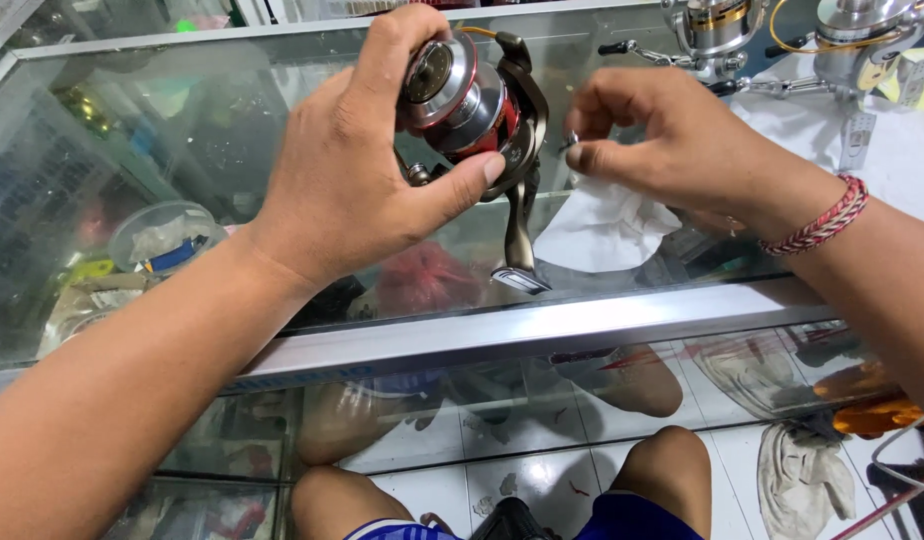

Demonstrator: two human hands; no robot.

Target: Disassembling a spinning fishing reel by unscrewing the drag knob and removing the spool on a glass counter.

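1. Left hand (pixel 347 175) — wrapped around a red-and-silver spinning reel (pixel 469 100); fingers (pixel 407 45) curl over the spool top, thumb pressed beneath, so the reel hangs clear above the glass counter (pixel 122 130). Only this grip supports it; if the thumb slackens, the reel would likely drop and could crack the glass.
2. Reel foot (pixel 520 278) — points down, just above the counter.
3. White cloth (pixel 602 225) — lies crumpled on the glass beneath the right hand.
4. Right hand (pixel 672 140) — beside the reel, fingertips nearly closed, pinching a small dark part (pixel 569 142) at the reel's side; a loose pinch could let it fall and be lost.
5. Two more reels (pixel 717 30) — upper right.
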